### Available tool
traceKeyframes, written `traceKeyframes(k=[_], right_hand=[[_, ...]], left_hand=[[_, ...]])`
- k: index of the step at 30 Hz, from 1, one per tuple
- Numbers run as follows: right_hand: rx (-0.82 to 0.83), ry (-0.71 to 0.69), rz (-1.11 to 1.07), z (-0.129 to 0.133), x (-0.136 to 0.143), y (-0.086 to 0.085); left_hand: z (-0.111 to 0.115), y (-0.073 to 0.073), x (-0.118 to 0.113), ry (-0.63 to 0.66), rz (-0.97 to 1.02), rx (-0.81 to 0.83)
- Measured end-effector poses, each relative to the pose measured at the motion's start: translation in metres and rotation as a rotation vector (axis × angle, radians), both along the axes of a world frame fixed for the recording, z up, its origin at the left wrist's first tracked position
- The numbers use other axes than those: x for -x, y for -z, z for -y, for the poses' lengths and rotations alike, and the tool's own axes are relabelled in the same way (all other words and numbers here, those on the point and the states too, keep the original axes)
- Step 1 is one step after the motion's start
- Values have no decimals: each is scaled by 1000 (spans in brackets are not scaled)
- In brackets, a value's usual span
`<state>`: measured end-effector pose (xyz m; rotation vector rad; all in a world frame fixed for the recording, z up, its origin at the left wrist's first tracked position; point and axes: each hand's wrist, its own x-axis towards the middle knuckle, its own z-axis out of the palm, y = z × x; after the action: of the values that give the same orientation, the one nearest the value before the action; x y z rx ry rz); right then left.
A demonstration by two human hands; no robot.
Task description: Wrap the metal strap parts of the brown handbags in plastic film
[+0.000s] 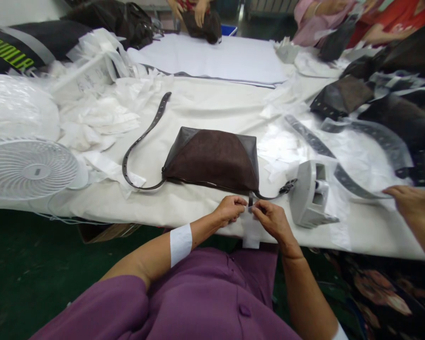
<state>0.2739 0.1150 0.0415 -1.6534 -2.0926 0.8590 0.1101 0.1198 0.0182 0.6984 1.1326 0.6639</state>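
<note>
A dark brown handbag (214,158) with black corner panels lies in front of me, its studded strap (127,163) curving out to the left. From its lower right corner a short dark pull tab (250,200) hangs toward me. My left hand (230,210) is closed, fingertips pinched at the left of the tab. On the other side, my right hand (271,218) pinches a translucent white strip of wrap (251,231) against the tab's end. The wrap hangs over the table edge. What exactly the left fingertips grip is partly hidden.
A white fan (35,170) and loose white wraps (99,113) are at left. A grey tape dispenser (313,193) stands right of my hand. Beyond it, a neighbour's hand (416,208) touches a wrapped strap (354,184). Dark bags (400,104) are heaped at right; other people work opposite.
</note>
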Motion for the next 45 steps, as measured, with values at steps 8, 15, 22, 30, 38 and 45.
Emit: traceKeyframes(k=[8,15,22,30,38,45], right_hand=[[-78,-112,3,5,-12,12],[-38,-74,-47,5,-15,13],[-115,-118,-50,5,-16,20],[-123,-121,22,6,-18,13],[-123,-151,5,7,-5,6],[-159,-34,-37,1,-3,7]], left_hand=[[-32,5,-15,-6,114,150],[-31,-3,-7,43,119,134],[-31,6,0,85,77,-12],[-32,11,9,84,217,-68],[-28,5,2,32,47,-119],[-26,5,-5,-19,7,-135]])
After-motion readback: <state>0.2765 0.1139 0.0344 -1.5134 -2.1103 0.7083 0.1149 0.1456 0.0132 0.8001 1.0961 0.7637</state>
